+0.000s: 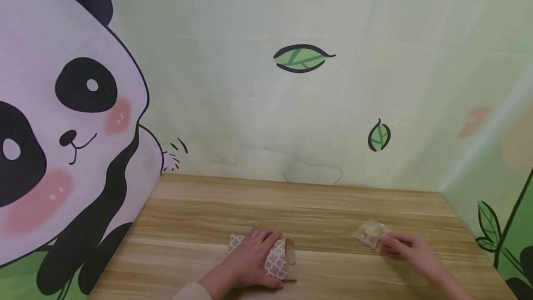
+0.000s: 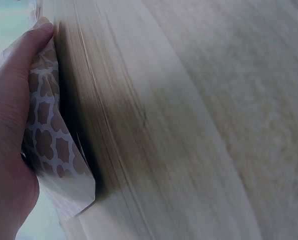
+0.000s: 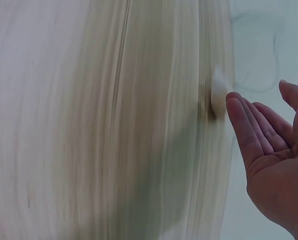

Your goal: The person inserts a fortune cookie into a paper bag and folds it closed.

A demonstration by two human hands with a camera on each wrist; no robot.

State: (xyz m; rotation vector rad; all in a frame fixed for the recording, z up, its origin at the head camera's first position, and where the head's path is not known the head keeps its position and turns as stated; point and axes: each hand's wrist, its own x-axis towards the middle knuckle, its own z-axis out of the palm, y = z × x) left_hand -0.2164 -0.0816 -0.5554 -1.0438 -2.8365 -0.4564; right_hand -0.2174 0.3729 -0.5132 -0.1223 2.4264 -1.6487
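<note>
My left hand [image 1: 251,257] lies over a small cardboard box [image 1: 276,261] with a brown-and-white lattice pattern and grips it, thumb along the near side and fingers over the far side. Brown flaps [image 1: 291,251] stick out of the box's right end. In the left wrist view the thumb lies along the patterned side of the box [image 2: 51,135]. To the right, a clear plastic packet [image 1: 372,233] with something yellowish inside lies on the table. My right hand [image 1: 410,251] is beside its right edge; the right wrist view shows the fingers bent together near the packet [image 3: 219,95], thumb apart.
The wooden table [image 1: 187,207] reaches back to a pale green wall sheet [image 1: 233,105] printed with a panda and leaves. Its left and right edges slant outward towards me.
</note>
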